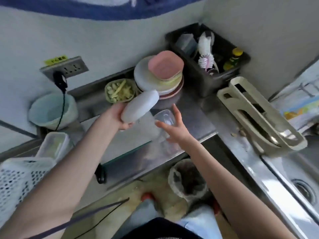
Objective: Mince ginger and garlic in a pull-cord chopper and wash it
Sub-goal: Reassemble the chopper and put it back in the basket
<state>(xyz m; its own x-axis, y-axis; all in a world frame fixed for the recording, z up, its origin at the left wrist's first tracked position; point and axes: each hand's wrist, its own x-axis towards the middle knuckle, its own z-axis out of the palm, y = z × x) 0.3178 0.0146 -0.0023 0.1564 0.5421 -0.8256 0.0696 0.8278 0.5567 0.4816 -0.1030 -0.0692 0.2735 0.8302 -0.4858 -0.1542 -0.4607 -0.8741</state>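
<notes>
While left hand (123, 118) grips lid (139, 107), right hand (174, 128) cups bowl (164, 118).

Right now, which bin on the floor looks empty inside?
The pale green-lined bin at far left, below the wall socket, looks empty. The other bin, in front of the steel counter, holds dark rubbish.

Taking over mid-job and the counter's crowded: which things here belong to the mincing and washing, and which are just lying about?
Belongs to the job:
- white chopper lid, held in the left hand
- clear chopper bowl, right hand on it
- green dish of cut ginger and garlic
- sink

Lying about:
- stack of plates
- dark bin with brush
- beige rack
- white basket
</notes>
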